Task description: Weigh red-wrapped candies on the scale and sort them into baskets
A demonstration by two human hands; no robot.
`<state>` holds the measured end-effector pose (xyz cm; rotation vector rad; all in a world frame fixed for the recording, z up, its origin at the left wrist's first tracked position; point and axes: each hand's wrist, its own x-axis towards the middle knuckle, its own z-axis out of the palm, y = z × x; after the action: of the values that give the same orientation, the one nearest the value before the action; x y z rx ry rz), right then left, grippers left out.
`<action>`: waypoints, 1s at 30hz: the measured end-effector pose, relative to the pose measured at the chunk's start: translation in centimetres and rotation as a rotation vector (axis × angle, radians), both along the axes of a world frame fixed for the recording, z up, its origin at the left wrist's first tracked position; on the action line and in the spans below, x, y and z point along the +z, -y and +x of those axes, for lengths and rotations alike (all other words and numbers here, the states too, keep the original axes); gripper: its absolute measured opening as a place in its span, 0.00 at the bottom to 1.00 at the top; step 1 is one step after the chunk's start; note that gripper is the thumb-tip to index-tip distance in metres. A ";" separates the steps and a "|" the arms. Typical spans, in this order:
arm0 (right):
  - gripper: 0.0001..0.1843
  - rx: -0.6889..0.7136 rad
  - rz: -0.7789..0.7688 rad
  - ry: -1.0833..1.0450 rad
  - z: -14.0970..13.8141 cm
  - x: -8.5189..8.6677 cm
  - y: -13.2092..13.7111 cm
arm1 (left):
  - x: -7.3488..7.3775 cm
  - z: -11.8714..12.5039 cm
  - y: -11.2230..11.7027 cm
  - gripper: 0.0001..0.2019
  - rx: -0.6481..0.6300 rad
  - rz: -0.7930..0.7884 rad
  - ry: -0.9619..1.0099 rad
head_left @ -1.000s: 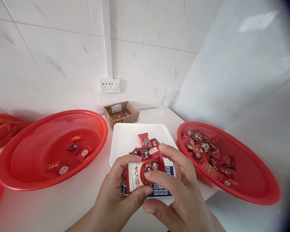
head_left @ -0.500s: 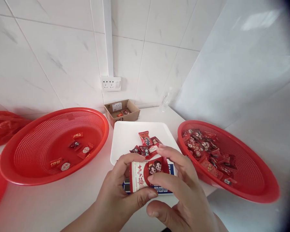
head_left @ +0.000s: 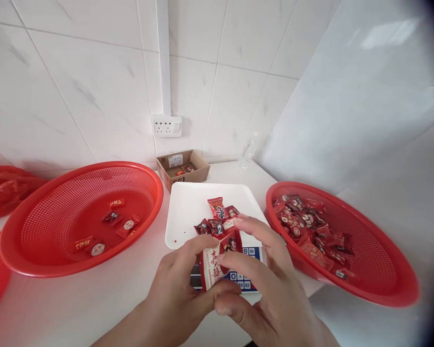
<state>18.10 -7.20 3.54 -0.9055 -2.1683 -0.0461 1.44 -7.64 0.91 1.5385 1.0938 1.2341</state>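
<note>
Head view: white counter (head_left: 94, 299) in a white-tiled corner (head_left: 94, 86), wall socket (head_left: 167, 126). Left hand (head_left: 177, 299) and right hand (head_left: 271, 294) pinch red-and-white packet (head_left: 217, 262) above scale tray (head_left: 188, 212), between two red baskets (head_left: 39, 260).

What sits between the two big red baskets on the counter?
In the head view, a white tray with wrapped candies lies between the left basket and the right basket.

- Left hand (head_left: 173, 294) and right hand (head_left: 271, 294) pinch a red-and-white packet (head_left: 217, 260) between them, above the white tray (head_left: 188, 212).
- Small red candies (head_left: 219, 219) lie on the tray.
- Left red basket (head_left: 50, 260) holds a few candies; right red basket (head_left: 376, 289) holds many.
- A cardboard box (head_left: 183, 168) sits by the wall on the bench (head_left: 94, 303).
</note>
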 end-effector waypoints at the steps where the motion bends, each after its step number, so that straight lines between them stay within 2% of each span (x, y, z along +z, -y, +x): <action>1: 0.17 -0.005 -0.004 0.000 0.0 0.0 0.0 | 0.1 0.0 0.0 0.14 0.005 0.009 -0.023; 13: 0.18 -0.009 -0.001 0.011 -0.1 0.0 -0.1 | 0.6 0.0 -0.3 0.14 0.066 0.115 -0.135; 18: 0.17 -0.002 -0.002 0.017 -0.1 -0.1 -0.1 | 0.4 -0.1 -0.2 0.15 0.084 0.086 -0.141; 24: 0.17 0.015 -0.006 -0.004 -0.2 0.0 0.1 | 0.0 -0.4 -0.1 0.16 0.019 -0.001 -0.059; 30: 0.18 0.024 -0.060 0.005 -0.3 0.0 0.4 | 0.0 -0.5 -0.2 0.16 0.028 0.066 -0.095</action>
<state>17.82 -7.62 3.54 -0.9139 -2.1944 0.0283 0.97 -7.42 0.93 1.6511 1.1494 1.2379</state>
